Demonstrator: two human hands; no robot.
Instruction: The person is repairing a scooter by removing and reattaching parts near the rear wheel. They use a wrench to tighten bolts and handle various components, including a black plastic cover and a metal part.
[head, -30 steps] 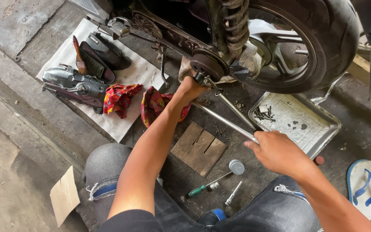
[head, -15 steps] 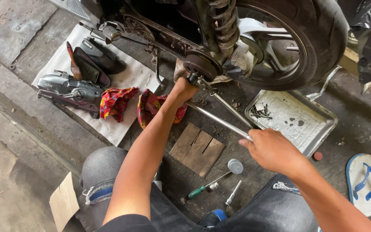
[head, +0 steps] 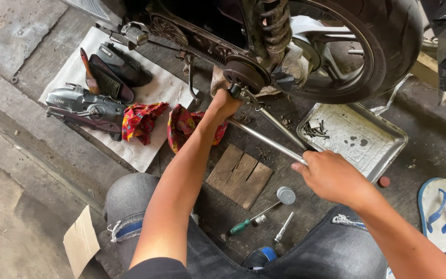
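Two hands work one long steel wrench bar (head: 267, 139): my left hand (head: 224, 103) is closed at its head against the round hub (head: 244, 74) under the scooter's rear wheel (head: 383, 46), my right hand (head: 331, 175) fisted on its far end. I'd pull steadily, keeping the head square. Beside it, the metal tray (head: 383, 150) holds small dark screws (head: 316, 129).

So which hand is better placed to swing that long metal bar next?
The right hand, most likely. It is closed around the free end of the long metal bar, where leverage looks greatest. The left hand sits up at the round hub by the wheel, steadying the bar's head.
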